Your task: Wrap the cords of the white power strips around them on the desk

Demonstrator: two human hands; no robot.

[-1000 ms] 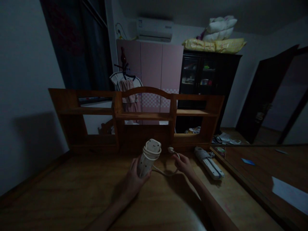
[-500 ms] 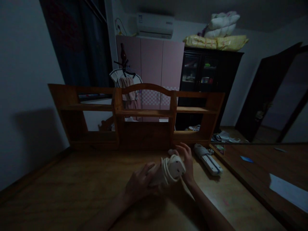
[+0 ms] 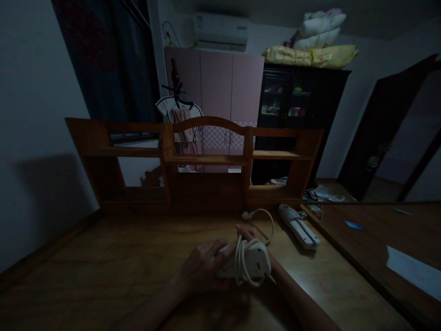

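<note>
A white power strip [image 3: 253,265] lies low over the wooden desk [image 3: 103,271], with its cord wound round it in several loops. My left hand [image 3: 203,269] grips the strip's left end. My right hand [image 3: 250,234] sits behind the strip, mostly hidden by it, with fingers curled on the cord. From there the cord [image 3: 268,225] arcs up to its white plug [image 3: 245,214], which rests on the desk near the shelf.
A second white power strip [image 3: 299,226], also wrapped in cord, lies at the right. A wooden shelf unit [image 3: 203,161] stands along the desk's back edge. A darker table [image 3: 379,239] with papers adjoins on the right. Wardrobes stand behind.
The strip came down from upright to lying sideways near the desk and shifted right. More cord is wound on it, and a loop with the plug now trails behind.
</note>
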